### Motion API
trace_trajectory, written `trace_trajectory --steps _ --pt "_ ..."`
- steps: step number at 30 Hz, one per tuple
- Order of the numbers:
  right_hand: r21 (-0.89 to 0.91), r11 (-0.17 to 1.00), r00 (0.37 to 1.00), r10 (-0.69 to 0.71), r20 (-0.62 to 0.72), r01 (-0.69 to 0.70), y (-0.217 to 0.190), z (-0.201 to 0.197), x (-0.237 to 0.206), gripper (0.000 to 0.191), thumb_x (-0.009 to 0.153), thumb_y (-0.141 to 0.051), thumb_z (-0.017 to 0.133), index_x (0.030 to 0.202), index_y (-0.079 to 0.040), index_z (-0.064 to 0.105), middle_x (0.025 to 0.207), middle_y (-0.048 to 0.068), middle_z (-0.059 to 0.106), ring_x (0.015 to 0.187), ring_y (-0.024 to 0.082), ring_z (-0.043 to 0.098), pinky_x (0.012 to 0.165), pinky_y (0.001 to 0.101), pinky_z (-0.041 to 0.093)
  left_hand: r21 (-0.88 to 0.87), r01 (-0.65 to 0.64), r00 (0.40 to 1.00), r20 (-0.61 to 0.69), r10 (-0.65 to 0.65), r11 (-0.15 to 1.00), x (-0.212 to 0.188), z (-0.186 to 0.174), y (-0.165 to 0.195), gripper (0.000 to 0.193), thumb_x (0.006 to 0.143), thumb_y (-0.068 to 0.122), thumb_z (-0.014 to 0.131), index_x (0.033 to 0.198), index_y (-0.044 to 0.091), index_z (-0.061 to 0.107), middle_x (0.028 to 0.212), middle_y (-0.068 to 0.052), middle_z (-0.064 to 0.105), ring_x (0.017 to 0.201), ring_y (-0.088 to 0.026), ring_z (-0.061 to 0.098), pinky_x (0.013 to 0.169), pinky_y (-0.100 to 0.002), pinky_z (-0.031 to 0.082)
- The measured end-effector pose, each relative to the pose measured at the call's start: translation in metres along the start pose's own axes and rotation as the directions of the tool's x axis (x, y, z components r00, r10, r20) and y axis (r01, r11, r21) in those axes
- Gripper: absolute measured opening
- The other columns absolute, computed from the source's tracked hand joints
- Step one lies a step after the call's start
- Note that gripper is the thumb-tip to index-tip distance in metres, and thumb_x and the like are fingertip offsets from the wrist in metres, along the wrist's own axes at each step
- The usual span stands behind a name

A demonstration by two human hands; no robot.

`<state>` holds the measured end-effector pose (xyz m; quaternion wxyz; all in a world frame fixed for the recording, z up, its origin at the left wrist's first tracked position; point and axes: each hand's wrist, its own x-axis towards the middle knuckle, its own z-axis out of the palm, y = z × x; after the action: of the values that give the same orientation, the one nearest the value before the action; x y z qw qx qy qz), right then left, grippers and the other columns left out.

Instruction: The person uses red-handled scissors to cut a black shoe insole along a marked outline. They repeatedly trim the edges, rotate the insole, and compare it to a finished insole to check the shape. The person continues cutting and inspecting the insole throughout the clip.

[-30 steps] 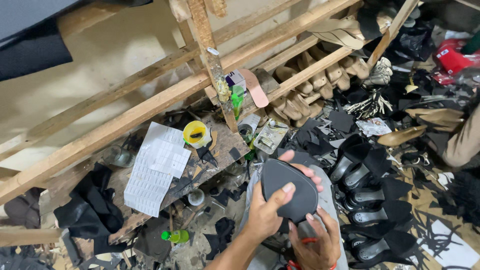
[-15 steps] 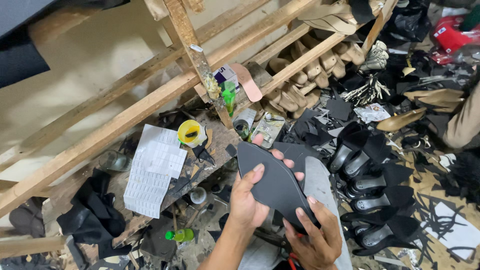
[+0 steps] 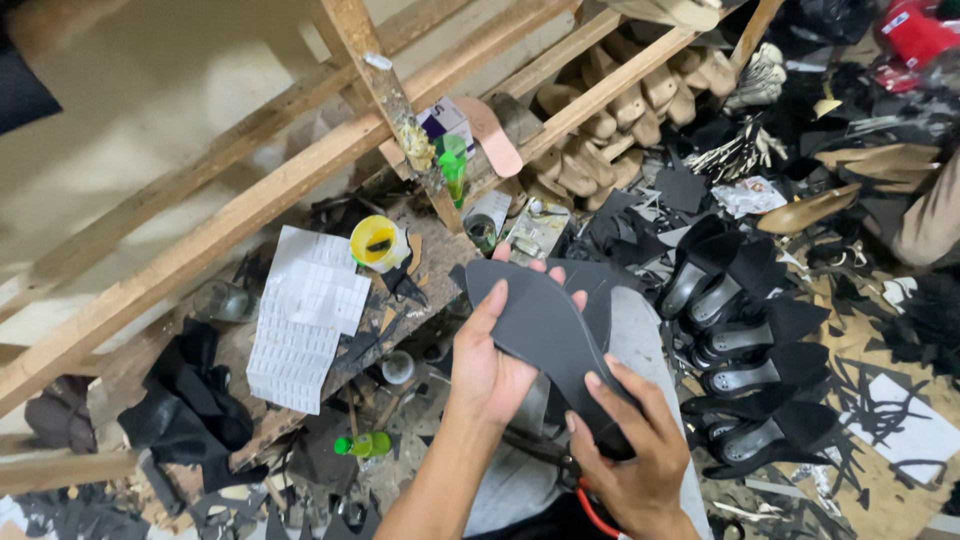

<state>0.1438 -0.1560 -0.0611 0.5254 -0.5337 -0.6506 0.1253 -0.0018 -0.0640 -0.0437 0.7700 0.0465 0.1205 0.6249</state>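
I see my left hand (image 3: 495, 365) and right hand (image 3: 630, 450) both gripping the black sole (image 3: 545, 335) between them.

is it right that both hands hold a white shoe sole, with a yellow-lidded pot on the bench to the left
Not quite: the head view shows the shoe sole is dark grey, not white. Both the left hand and right hand hold it, and the yellow-lidded pot sits on the bench to the left.

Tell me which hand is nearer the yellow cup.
Left. The left hand under the black sole lies just right of the yellow cup; the right hand grips the sole's lower end, farther off.
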Motion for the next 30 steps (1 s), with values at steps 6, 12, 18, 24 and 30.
trace_trajectory --steps 6,12,18,24,30 --pt "0.061 0.992 0.986 0.104 0.128 -0.113 0.001 -0.008 0.015 0.042 0.072 -0.006 0.081 0.113 -0.002 0.073 0.121 0.015 0.070 0.106 0.027 0.072 0.092 0.0323 0.055 -0.006 -0.039 0.994 -0.098 0.038 0.999 0.010 -0.013 -0.002 0.044 0.101 0.022 0.059 0.143 0.014 0.047 0.123 -0.013 0.060 0.128 -0.032 0.056 0.114 -0.063 0.042" --pt "0.076 0.985 0.966 0.132 0.222 -0.153 0.003 -0.011 0.021 0.042 0.074 -0.010 0.082 0.114 -0.002 0.073 0.118 0.014 0.071 0.105 0.025 0.072 0.091 0.0312 0.055 0.033 -0.053 0.951 -0.303 0.061 0.998 0.016 -0.024 -0.003 0.040 0.096 0.023 0.060 0.135 0.020 0.051 0.119 -0.008 0.061 0.118 -0.028 0.060 0.109 -0.062 0.045" --pt "0.133 0.956 0.935 0.216 0.282 -0.261 0.027 -0.008 0.023 0.033 0.090 -0.011 0.071 0.122 -0.002 0.073 0.116 0.011 0.073 0.102 0.021 0.070 0.092 0.0298 0.052 0.071 -0.071 0.993 -0.087 0.077 0.995 0.030 -0.045 -0.004 0.056 0.104 0.050 0.063 0.129 0.001 0.051 0.122 -0.016 0.055 0.120 -0.031 0.059 0.110 -0.061 0.047" --pt "0.339 0.784 0.847 0.424 0.320 -0.520 0.072 -0.011 0.029 0.032 0.103 -0.019 0.055 0.122 -0.002 0.073 0.106 0.006 0.069 0.079 0.011 0.061 0.076 0.0253 0.051 0.196 -0.006 0.970 -0.237 0.053 0.981 0.042 -0.105 -0.021 0.052 0.096 0.052 0.054 0.133 0.015 0.054 0.126 -0.013 0.055 0.121 -0.030 0.061 0.107 -0.050 0.046" --pt "0.299 0.602 0.672 0.658 0.341 -0.741 0.093 -0.018 0.016 0.044 0.107 -0.031 0.045 0.120 -0.001 0.075 0.075 0.008 0.066 0.056 0.012 0.051 0.050 0.0268 0.041 0.803 -0.239 0.764 -0.192 0.616 0.546 0.037 -0.159 -0.031 0.050 0.105 0.038 0.043 0.146 0.011 0.056 0.151 -0.009 0.052 0.136 -0.022 0.046 0.117 -0.034 0.030"
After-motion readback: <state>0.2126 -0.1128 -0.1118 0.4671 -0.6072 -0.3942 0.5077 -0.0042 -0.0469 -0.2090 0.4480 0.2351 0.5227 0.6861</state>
